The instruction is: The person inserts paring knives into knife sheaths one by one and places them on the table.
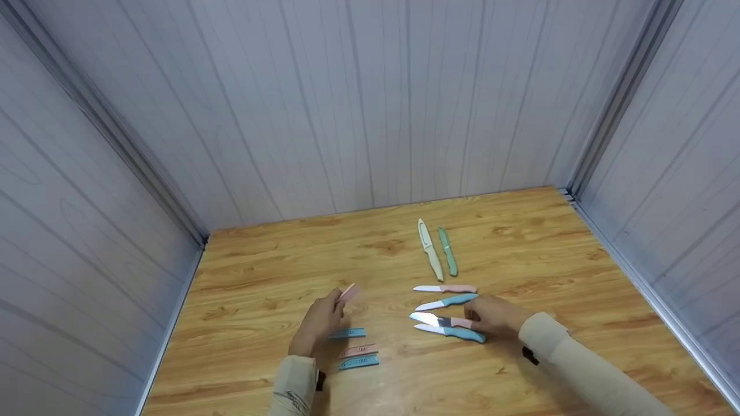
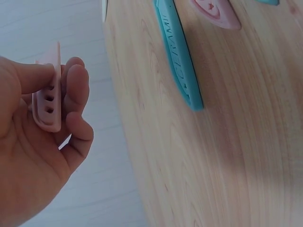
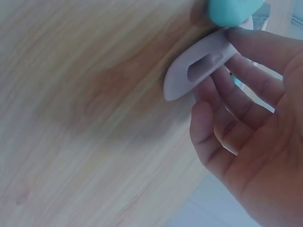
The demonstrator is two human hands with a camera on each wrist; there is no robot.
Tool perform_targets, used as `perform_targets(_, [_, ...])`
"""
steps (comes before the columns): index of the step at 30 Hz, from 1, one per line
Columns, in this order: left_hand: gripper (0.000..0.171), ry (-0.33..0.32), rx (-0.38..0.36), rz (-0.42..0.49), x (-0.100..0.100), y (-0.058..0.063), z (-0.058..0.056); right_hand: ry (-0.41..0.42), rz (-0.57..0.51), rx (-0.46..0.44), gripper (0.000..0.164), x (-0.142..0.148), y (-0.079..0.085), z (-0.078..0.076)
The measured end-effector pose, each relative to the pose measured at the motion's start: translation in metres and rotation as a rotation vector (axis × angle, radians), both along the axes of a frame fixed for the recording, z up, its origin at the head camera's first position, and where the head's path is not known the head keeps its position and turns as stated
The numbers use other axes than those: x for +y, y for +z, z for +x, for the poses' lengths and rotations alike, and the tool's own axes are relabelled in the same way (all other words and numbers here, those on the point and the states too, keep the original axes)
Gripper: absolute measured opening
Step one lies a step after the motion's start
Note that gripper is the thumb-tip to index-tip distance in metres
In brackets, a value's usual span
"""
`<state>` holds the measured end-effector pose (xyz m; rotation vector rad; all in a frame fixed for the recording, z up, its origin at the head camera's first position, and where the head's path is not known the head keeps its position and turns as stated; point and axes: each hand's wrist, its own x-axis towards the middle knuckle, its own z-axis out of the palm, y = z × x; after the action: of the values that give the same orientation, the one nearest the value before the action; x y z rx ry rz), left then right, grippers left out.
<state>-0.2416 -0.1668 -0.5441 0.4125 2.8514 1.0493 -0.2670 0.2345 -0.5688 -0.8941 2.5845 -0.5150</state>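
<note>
Head view: right hand (image 1: 498, 315) pinches pink knife (image 1: 460, 323) between 2 blue knives (image 1: 462, 333)

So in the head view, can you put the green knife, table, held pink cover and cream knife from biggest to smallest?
Table
Cream knife
Green knife
Held pink cover, partly hidden by fingers

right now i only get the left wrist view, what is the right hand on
Observer: The right hand pinches a pink-handled knife by its handle.
Operator: ok which way does the blade point
Observer: In the head view, the blade points left, toward the left hand's side of the table.
Operator: anything right next to that knife
Observer: Yes, the far blue-handled knife and the near blue-handled knife lie on either side of it.
</note>
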Motion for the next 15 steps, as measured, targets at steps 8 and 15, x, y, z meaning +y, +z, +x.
perform_targets(8, [0.017, 0.021, -0.068, 0.027, 0.0046, 0.0004, 0.0031, -0.065, 0.002, -0.042, 0.003, -0.0022, -0.0045, 0.0000])
perform_targets(15, [0.013, 0.014, -0.044, 0.060, 0.0087, 0.0048, 0.0022, -0.059, -0.041, -0.046, 0.010, -0.0027, -0.0028, -0.0018])
